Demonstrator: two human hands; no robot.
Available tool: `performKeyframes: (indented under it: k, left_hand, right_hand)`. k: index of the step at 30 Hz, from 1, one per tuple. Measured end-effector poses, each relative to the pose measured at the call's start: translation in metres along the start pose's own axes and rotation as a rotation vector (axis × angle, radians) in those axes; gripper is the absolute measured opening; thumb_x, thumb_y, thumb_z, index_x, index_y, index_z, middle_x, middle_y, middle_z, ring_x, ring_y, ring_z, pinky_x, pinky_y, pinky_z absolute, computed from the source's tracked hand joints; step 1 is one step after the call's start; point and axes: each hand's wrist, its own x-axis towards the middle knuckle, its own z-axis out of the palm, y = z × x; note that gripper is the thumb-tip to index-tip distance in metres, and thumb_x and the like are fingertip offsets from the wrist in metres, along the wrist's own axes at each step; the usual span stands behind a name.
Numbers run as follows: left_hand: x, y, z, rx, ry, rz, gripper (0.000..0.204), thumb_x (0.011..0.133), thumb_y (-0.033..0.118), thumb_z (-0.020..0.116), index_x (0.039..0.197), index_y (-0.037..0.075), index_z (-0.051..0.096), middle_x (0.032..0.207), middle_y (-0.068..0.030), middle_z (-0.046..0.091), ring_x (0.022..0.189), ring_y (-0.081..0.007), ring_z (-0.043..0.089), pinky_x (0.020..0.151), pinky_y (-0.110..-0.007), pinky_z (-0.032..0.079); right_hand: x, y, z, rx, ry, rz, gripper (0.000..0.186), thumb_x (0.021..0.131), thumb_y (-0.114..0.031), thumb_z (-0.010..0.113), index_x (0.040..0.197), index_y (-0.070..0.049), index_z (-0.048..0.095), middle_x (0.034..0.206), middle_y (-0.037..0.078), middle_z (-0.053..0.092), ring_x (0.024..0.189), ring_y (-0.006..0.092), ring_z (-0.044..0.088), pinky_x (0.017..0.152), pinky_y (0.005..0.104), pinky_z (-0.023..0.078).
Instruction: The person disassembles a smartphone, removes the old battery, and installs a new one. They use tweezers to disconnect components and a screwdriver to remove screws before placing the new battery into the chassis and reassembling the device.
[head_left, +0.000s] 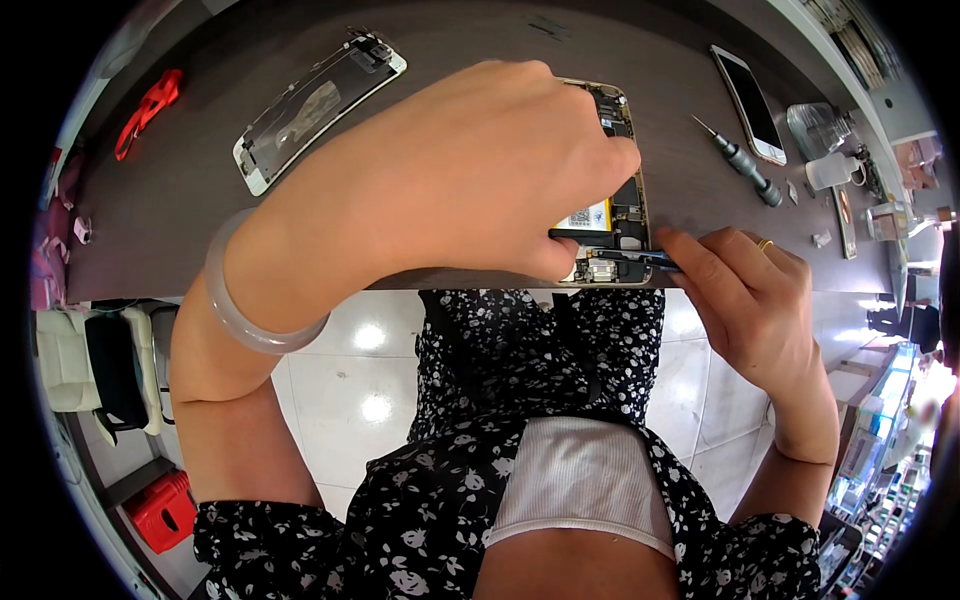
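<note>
Opened phone (630, 205) under left fingers (618, 160), grip unclear; right fingers (704, 266) pinched round slim tool (645, 258) at near end

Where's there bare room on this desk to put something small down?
Two patches of desk are bare: one between the red strap and the detached screen panel, another between the opened phone under your left hand and the screwdriver. It's crowded at right, around the white-edged phone and small bottles.

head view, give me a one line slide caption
Left hand over an opened phone on the desk, right hand holding a slim dark tool at the phone's near end.
</note>
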Motion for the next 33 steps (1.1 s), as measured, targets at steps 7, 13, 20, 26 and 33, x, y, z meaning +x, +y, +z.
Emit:
performKeyframes:
  k: [7, 13, 20, 26, 33]
  left_hand:
    - [0.002, 0.006, 0.001, 0.063, -0.035, 0.02, 0.029, 0.059, 0.014, 0.069, 0.078, 0.001, 0.051, 0.067, -0.0121, 0.056, 0.057, -0.0324, 0.059, 0.052, -0.039, 0.048]
    - [0.003, 0.006, 0.002, 0.082, -0.026, 0.042, 0.027, 0.059, 0.013, 0.067, 0.077, 0.001, 0.05, 0.066, -0.0122, 0.056, 0.054, -0.032, 0.058, 0.05, -0.038, 0.048]
    - [0.002, 0.006, 0.004, 0.115, -0.033, 0.038, 0.027, 0.06, 0.012, 0.068, 0.077, 0.001, 0.05, 0.066, -0.0116, 0.056, 0.054, -0.0308, 0.059, 0.05, -0.037, 0.048]
    - [0.002, 0.005, 0.003, 0.067, -0.042, 0.002, 0.03, 0.059, 0.013, 0.07, 0.08, 0.002, 0.051, 0.067, -0.0115, 0.057, 0.056, -0.0316, 0.059, 0.052, -0.037, 0.048]
    - [0.001, 0.004, 0.0, 0.018, -0.05, -0.035, 0.036, 0.059, 0.015, 0.072, 0.088, 0.004, 0.055, 0.077, -0.0098, 0.061, 0.063, -0.0311, 0.06, 0.055, -0.038, 0.048]
  right_hand:
    - [0.002, -0.006, -0.004, -0.02, -0.052, 0.023, 0.035, 0.07, -0.009, 0.064, 0.105, -0.006, 0.064, 0.074, 0.002, 0.052, 0.053, 0.0165, 0.051, 0.045, 0.0287, 0.042]
    - [-0.001, -0.018, -0.004, -0.186, -0.049, 0.02, 0.04, 0.07, -0.011, 0.061, 0.108, -0.004, 0.064, 0.073, 0.001, 0.049, 0.053, 0.0134, 0.048, 0.045, 0.0273, 0.041]
    - [-0.005, -0.015, 0.005, -0.12, -0.001, 0.016, 0.038, 0.069, -0.011, 0.061, 0.106, -0.004, 0.064, 0.072, 0.0, 0.049, 0.051, 0.0122, 0.046, 0.042, 0.0262, 0.039]
    - [-0.007, -0.006, 0.009, -0.035, 0.043, -0.007, 0.034, 0.07, -0.01, 0.062, 0.104, -0.007, 0.065, 0.073, -0.001, 0.053, 0.048, 0.0128, 0.046, 0.042, 0.0267, 0.039]
    - [-0.007, -0.002, 0.007, 0.051, 0.053, -0.005, 0.031, 0.069, -0.01, 0.066, 0.1, -0.008, 0.066, 0.071, -0.001, 0.054, 0.048, 0.0141, 0.05, 0.043, 0.0274, 0.041]
